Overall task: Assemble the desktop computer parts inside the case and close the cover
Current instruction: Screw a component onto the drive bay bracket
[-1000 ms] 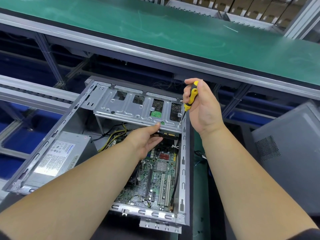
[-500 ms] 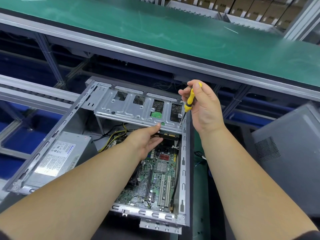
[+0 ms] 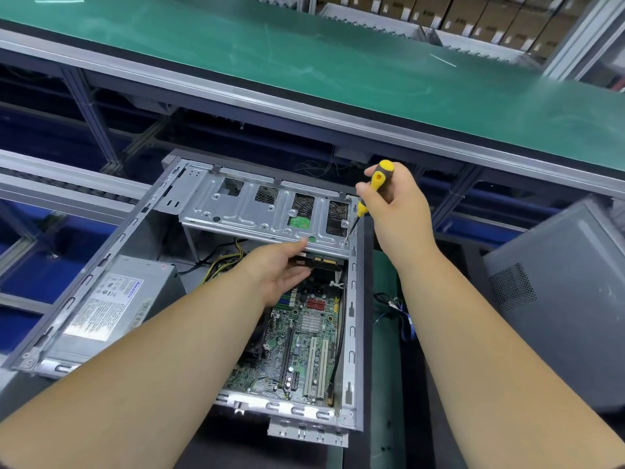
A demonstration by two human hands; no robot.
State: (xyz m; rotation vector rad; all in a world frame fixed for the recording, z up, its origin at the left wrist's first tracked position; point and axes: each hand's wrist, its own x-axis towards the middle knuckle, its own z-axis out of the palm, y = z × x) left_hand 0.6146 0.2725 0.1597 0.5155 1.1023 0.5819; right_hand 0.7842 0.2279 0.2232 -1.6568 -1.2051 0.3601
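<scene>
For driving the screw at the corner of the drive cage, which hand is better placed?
The right hand. It grips the yellow screwdriver, whose tip sits on the screw at the drive cage corner. The left hand reaches under the cage edge, apparently supporting the part there.

Both bare forearms stretched forward. Left hand [image 3: 280, 269] palm up, fingers straight, tips pointing away. Right hand [image 3: 395, 206] raised higher, wrist bent, fingers curled and pinching the screwdriver [image 3: 372, 191], thumb on far side
</scene>
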